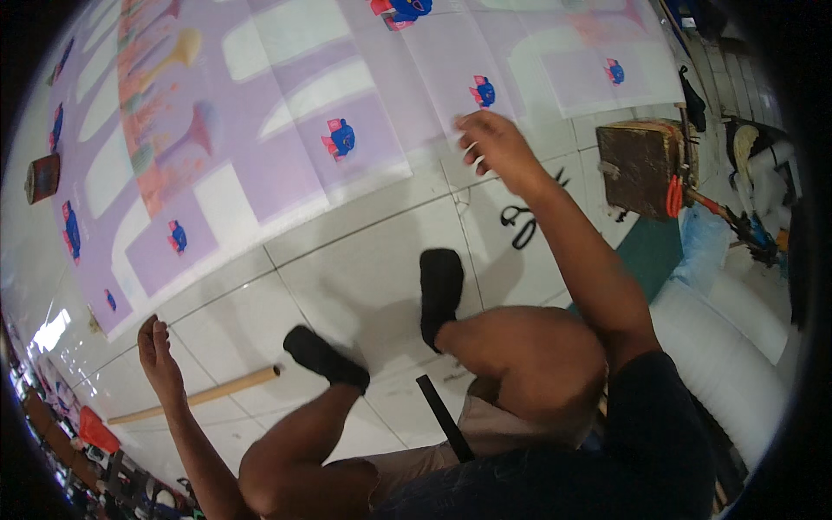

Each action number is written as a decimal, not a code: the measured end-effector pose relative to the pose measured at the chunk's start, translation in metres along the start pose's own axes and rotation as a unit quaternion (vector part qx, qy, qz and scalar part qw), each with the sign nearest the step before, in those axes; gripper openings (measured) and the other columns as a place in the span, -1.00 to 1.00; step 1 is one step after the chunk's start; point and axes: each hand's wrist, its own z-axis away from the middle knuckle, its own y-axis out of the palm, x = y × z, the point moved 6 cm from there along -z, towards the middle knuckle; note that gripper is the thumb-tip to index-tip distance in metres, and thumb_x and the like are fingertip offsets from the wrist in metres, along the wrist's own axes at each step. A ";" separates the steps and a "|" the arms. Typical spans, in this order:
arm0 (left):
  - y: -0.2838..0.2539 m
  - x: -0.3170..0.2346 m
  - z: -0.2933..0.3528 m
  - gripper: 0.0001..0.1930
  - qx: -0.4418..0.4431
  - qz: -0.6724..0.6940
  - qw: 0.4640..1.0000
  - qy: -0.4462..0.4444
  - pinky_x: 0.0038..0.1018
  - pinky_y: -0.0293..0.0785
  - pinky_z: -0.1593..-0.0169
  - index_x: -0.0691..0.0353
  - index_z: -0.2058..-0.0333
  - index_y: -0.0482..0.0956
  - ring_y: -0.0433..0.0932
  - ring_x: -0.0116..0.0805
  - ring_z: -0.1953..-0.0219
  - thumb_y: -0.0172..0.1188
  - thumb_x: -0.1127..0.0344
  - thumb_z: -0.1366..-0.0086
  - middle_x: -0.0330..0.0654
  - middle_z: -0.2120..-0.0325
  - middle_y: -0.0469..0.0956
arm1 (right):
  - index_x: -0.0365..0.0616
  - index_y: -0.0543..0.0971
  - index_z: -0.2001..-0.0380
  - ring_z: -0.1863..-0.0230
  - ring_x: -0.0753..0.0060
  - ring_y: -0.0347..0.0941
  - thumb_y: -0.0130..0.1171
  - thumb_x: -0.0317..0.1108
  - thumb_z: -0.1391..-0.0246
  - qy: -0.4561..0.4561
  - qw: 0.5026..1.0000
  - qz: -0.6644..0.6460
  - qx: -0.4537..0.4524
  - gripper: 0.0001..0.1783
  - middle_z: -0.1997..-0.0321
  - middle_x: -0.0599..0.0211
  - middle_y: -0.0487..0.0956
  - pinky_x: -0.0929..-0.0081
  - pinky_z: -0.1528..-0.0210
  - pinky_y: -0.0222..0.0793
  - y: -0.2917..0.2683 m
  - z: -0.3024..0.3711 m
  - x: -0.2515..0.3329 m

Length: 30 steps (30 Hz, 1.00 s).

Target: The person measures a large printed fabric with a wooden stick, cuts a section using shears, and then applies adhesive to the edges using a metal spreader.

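A large lilac printed sheet (290,178) with blue and pink figures lies spread over the white tiled floor in front of me. My right hand (498,149) is above its near edge, right of the middle, with fingers loosely bent and apart and nothing seen in them. Below that hand, black-handled scissors (522,227) rest on the tiles, partly hidden by my forearm. Off to the left, my left hand (160,357) hangs near the sheet's lower left corner, its fingers loosely extended and nothing visible in them.
A brown cardboard tube (217,388) lies left of my feet. A rusty can (42,178) stands on the sheet's left edge. At right are a worn brown box (640,169), a green mat (643,256) and a thick white roll (724,347). Clutter fills the lower left.
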 end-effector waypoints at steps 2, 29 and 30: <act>0.012 0.112 -0.043 -0.54 -0.024 -0.066 0.997 0.017 -0.38 0.37 -0.04 0.39 -0.08 0.44 0.45 -0.28 0.12 0.05 0.10 -0.43 -0.08 0.17 0.50 | -0.27 0.49 0.09 0.45 0.37 0.51 0.08 -0.03 -0.26 0.065 0.989 -0.015 -0.136 -0.54 0.23 0.11 0.61 0.45 0.45 0.43 -0.022 -0.040 -0.087; 0.102 0.179 -0.150 -0.13 -0.136 -0.213 0.965 0.070 -0.08 -0.06 -0.41 0.37 -0.34 0.08 -0.07 0.23 -0.41 0.14 -0.17 -0.30 0.35 -0.34 -0.05 | -0.18 0.44 0.51 0.65 0.50 0.42 0.27 -0.04 -0.12 0.155 0.956 -0.048 -0.243 -0.57 0.63 0.34 0.48 0.49 0.61 0.32 -0.027 -0.066 -0.187; 0.104 0.177 -0.150 -0.14 -0.137 -0.209 0.966 0.072 -0.09 -0.06 -0.41 0.37 -0.33 0.09 -0.07 0.22 -0.41 0.15 -0.16 -0.30 0.34 -0.34 -0.04 | -0.19 0.46 0.52 0.64 0.45 0.46 0.27 -0.01 -0.11 0.155 0.954 -0.039 -0.252 -0.55 0.63 0.30 0.52 0.43 0.56 0.38 -0.029 -0.066 -0.186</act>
